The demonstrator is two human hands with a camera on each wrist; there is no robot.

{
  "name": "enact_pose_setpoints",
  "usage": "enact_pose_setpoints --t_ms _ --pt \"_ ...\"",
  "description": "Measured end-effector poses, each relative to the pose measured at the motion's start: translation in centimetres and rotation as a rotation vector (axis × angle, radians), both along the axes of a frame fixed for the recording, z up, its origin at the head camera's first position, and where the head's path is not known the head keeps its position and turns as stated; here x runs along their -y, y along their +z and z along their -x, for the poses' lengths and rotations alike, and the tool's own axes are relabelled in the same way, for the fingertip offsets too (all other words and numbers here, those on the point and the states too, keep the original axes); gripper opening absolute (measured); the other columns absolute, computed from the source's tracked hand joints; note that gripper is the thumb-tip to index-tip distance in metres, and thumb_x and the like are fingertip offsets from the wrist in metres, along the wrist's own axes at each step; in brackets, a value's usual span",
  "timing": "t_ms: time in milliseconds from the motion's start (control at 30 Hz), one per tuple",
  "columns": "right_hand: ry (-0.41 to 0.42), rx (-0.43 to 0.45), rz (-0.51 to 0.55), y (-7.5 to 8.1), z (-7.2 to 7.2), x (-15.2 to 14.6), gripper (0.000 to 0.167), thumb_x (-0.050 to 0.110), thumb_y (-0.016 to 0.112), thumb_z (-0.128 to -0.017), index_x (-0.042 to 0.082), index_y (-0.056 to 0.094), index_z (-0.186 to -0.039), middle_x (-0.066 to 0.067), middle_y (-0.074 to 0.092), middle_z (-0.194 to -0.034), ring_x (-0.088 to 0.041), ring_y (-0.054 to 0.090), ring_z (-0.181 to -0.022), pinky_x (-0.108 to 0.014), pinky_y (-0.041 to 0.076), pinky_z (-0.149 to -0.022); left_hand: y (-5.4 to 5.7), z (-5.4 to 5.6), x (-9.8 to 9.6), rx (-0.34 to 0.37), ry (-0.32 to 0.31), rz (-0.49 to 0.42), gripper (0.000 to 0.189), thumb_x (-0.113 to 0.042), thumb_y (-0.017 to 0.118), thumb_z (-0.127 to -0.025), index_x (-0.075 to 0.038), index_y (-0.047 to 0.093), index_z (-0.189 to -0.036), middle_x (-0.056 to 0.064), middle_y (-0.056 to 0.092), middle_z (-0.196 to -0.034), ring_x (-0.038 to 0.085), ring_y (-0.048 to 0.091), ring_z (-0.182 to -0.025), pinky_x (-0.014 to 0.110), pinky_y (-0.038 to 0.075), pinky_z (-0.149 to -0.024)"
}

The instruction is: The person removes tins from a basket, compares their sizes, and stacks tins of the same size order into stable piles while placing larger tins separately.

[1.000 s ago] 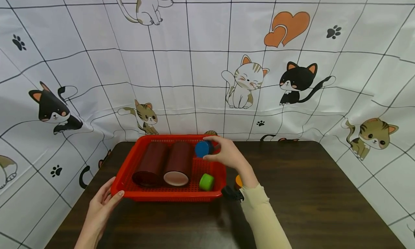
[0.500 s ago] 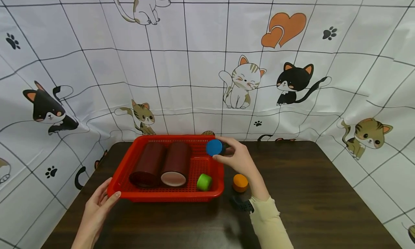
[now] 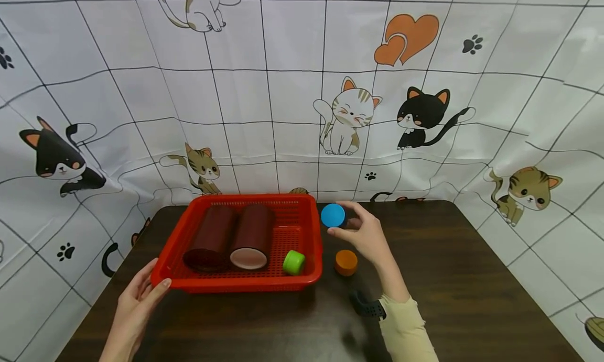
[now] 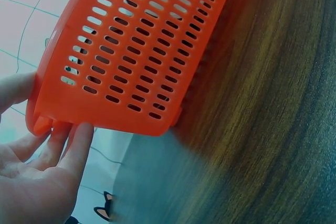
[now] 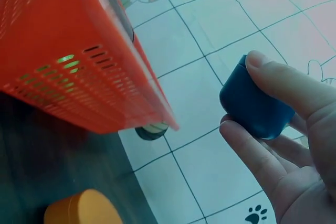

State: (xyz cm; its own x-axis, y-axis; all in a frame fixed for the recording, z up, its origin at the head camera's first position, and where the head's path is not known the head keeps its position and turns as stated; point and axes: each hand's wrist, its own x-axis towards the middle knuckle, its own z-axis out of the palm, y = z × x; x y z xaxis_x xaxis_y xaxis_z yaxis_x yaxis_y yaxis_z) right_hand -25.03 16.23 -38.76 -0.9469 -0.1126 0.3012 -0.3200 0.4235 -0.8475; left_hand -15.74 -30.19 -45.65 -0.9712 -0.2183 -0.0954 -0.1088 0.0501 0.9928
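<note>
My left hand (image 3: pixel 137 304) grips the front left corner of a red plastic basket (image 3: pixel 245 286), thumb over the rim and fingers beneath it; the left wrist view shows the slotted wall. My right hand (image 3: pixel 365 233) pinches a small blue round container (image 3: pixel 333 215) between thumb and fingers, just outside the basket's right rim. In the right wrist view this container (image 5: pixel 257 98) is held up off the table, with a lid seam near one end. Inside the basket lie two dark brown cylinders (image 3: pixel 214 239) and a small green round container (image 3: pixel 294 262).
An orange round container (image 3: pixel 346 262) stands on the dark wooden table (image 3: pixel 434 283), right of the basket and below my right hand. A white sheet (image 3: pixel 283 100) with cat prints and grid lines hangs behind and along the sides.
My right hand has carried the blue container rightward, from inside the basket past its right rim. The orange container now shows in full. My left hand keeps its hold on the basket.
</note>
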Motion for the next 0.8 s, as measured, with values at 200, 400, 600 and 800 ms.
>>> enact_pose_setpoints --t_ms 200,400,600,800 --pt "-0.063 -0.011 -0.011 -1.2 -0.6 -0.4 0.064 0.027 0.084 -0.079 0.023 0.055 -0.136 -0.006 0.061 -0.131 -0.020 0.072 -0.091 -0.029 0.057 -0.080 0.1 -0.1 0.0 -0.016 0.006 -0.022 0.078 -0.021 0.066 -0.096 -0.018 0.021 -0.159 -0.019 0.046 -0.125 -0.021 0.055 -0.100 0.005 0.051 -0.078" --pt "-0.122 0.018 0.000 -2.1 -1.0 -0.8 0.061 0.027 0.084 -0.080 0.020 0.056 -0.134 -0.009 0.065 -0.128 -0.024 0.071 -0.098 -0.028 0.059 -0.082 0.0 0.0 0.1 -0.068 -0.004 -0.048 0.075 -0.016 0.065 -0.096 -0.015 0.023 -0.158 -0.026 0.051 -0.116 -0.018 0.057 -0.100 0.005 0.052 -0.078" --pt "-0.221 0.043 -0.016 -2.6 -1.1 -1.5 0.061 0.031 0.084 -0.080 0.018 0.057 -0.133 -0.011 0.068 -0.125 -0.025 0.068 -0.100 -0.020 0.055 -0.084 0.0 0.1 0.1 -0.100 -0.009 -0.060 0.074 -0.013 0.065 -0.096 -0.014 0.024 -0.158 -0.027 0.053 -0.115 -0.018 0.058 -0.101 0.006 0.052 -0.079" --pt "-0.215 0.035 -0.014 -3.2 -1.0 -2.2 0.067 0.026 0.083 -0.081 0.023 0.052 -0.140 -0.012 0.065 -0.130 -0.028 0.068 -0.108 -0.033 0.058 -0.091 0.0 -0.2 -0.1 -0.102 -0.003 -0.064 0.074 -0.012 0.065 -0.096 -0.012 0.024 -0.158 -0.026 0.053 -0.115 -0.017 0.058 -0.101 0.006 0.053 -0.078"
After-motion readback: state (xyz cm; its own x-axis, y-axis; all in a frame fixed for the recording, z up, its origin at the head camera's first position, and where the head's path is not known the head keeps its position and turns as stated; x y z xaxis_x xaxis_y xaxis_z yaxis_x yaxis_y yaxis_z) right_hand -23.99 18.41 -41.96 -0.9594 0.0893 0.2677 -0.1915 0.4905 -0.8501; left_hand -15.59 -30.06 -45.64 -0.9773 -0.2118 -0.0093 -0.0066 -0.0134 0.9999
